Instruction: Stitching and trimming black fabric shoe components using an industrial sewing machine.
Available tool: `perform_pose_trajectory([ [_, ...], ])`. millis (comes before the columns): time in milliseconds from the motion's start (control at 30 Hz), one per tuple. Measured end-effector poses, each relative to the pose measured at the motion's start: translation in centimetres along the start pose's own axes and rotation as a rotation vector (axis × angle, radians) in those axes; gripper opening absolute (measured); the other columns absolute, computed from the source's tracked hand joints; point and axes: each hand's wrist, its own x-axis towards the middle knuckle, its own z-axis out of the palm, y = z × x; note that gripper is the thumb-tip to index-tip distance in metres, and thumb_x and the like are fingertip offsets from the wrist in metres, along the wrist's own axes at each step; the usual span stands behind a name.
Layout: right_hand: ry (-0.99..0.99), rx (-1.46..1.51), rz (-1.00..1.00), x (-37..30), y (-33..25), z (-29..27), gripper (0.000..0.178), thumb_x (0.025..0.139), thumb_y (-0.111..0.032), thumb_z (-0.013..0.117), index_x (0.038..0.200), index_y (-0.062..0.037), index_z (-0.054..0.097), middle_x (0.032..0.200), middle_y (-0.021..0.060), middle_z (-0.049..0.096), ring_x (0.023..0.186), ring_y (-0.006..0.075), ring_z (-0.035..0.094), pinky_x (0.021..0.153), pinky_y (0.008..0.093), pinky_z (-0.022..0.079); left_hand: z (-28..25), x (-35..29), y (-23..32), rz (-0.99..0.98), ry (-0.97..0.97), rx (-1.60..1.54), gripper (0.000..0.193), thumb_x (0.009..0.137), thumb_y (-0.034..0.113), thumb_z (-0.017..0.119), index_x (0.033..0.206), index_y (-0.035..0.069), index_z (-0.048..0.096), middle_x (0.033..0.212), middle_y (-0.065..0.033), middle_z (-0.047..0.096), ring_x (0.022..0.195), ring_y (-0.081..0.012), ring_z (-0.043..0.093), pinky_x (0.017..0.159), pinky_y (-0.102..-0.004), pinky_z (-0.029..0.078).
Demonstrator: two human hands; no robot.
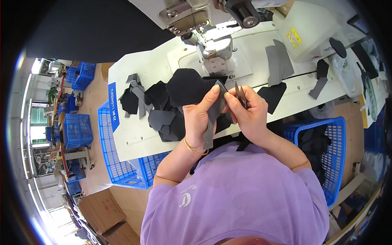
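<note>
My left hand [198,118] is closed on a dark fabric piece [185,87], its thumb pressed on top. A grey strip [209,132] of the cloth hangs down past the palm. Close beside it, my right hand [251,118] has small thread snips [241,96] tucked in its fingers, blades pointing up and away. Right thumb and forefinger also pinch the edge of the same fabric. Both hands are above the front of the white sewing table [141,141]. A pile of black and grey cut pieces [161,118] lies left of my hands.
An industrial sewing machine [216,49] stands just beyond my hands. More fabric pieces lie at the right, one grey [278,61] and one black [272,96]. Blue plastic crates flank me, left [107,143] and right [337,163]; the right one holds dark cloth.
</note>
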Motion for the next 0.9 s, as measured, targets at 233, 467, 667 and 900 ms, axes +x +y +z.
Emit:
perform_pose_trajectory([
  [233, 0.002, 0.015, -0.041, 0.1, 0.3, 0.1, 0.012, 0.092, -0.012, 0.064, 0.092, -0.0017, 0.059, 0.066, 0.0019, 0.066, 0.05, 0.0006, 0.05, 0.045, 0.018, 0.039, 0.7, 0.1, 0.8, -0.035, -0.041, -0.033, 0.008, 0.092, 0.01, 0.063, 0.091, 0.003, 0.066, 0.081, -0.0039, 0.065, 0.069, -0.0131, 0.06, 0.06, -0.0283, 0.047],
  [467, 0.036, -0.07, -0.14, 0.2, 0.4, 0.3, 0.01, 0.089, -0.007, 0.067, 0.089, -0.0021, 0.058, 0.066, 0.0027, 0.067, 0.054, 0.0002, 0.054, 0.048, 0.0179, 0.04, 0.3, 0.3, 0.9, -0.149, -0.022, -0.06, 0.01, 0.093, 0.013, 0.062, 0.093, 0.005, 0.067, 0.083, -0.0035, 0.065, 0.073, -0.0124, 0.06, 0.062, -0.0266, 0.046],
  [667, 0.046, -0.093, -0.135, 0.3, 0.6, 0.4, 0.011, 0.088, -0.007, 0.068, 0.088, -0.0018, 0.058, 0.065, 0.0032, 0.067, 0.055, 0.0004, 0.055, 0.048, 0.0178, 0.041, 1.3, 0.2, 1.4, -0.132, 0.043, -0.106, 0.01, 0.09, 0.009, 0.067, 0.087, 0.0, 0.069, 0.079, -0.0061, 0.064, 0.067, -0.0147, 0.059, 0.057, -0.0293, 0.047],
  [900, 0.052, -0.106, -0.176, 0.1, 1.3, 0.5, 0.013, 0.086, -0.008, 0.07, 0.091, -0.0014, 0.06, 0.068, 0.0016, 0.065, 0.056, 0.0, 0.053, 0.049, 0.0178, 0.041, 1.2, 0.4, 1.5, -0.147, 0.058, -0.114, 0.012, 0.09, 0.01, 0.067, 0.086, -0.001, 0.068, 0.082, -0.0066, 0.064, 0.07, -0.0148, 0.059, 0.059, -0.0291, 0.047],
])
